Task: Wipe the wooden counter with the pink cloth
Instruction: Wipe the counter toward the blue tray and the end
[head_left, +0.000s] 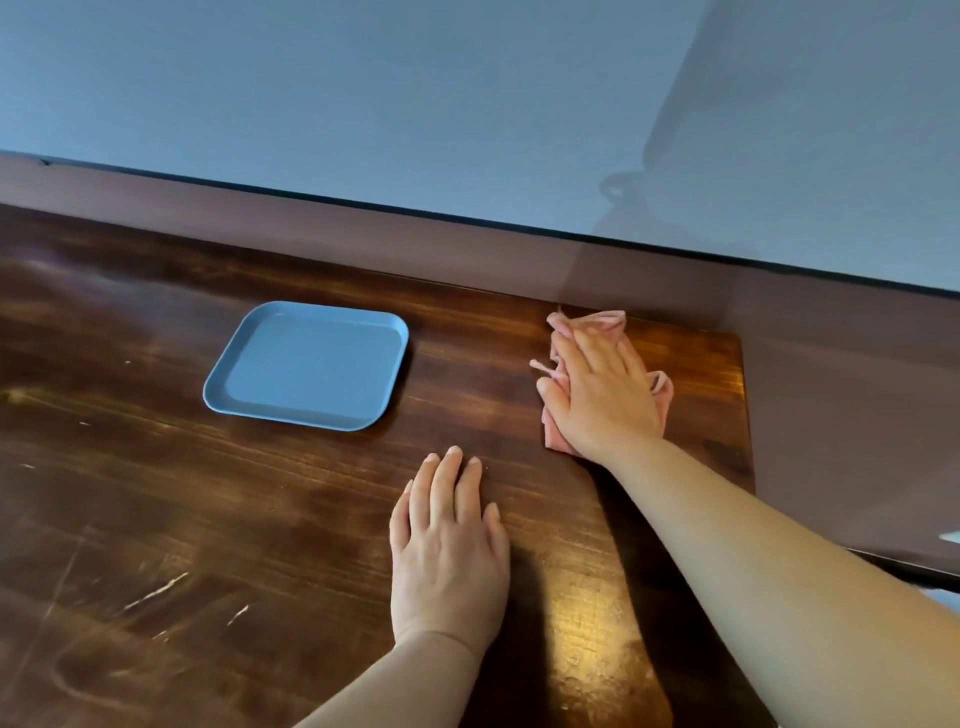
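My right hand (605, 395) presses the pink cloth (597, 322) flat-fingered, frame right; left hand (449, 551) rests open on the worktop (208, 519).

**A blue-grey wall over dark wood trim**

A plain blue-grey wall (415, 93) fills the upper half of the view. Soft shadows fall across its right side. Along its foot runs a thin black line, and under that a dark brown upstand (311, 228) that meets the wood surface below. At the right this brown trim turns a corner and runs toward the camera as a side panel (841, 405). Warm light glints off the varnished wood near the bottom right.
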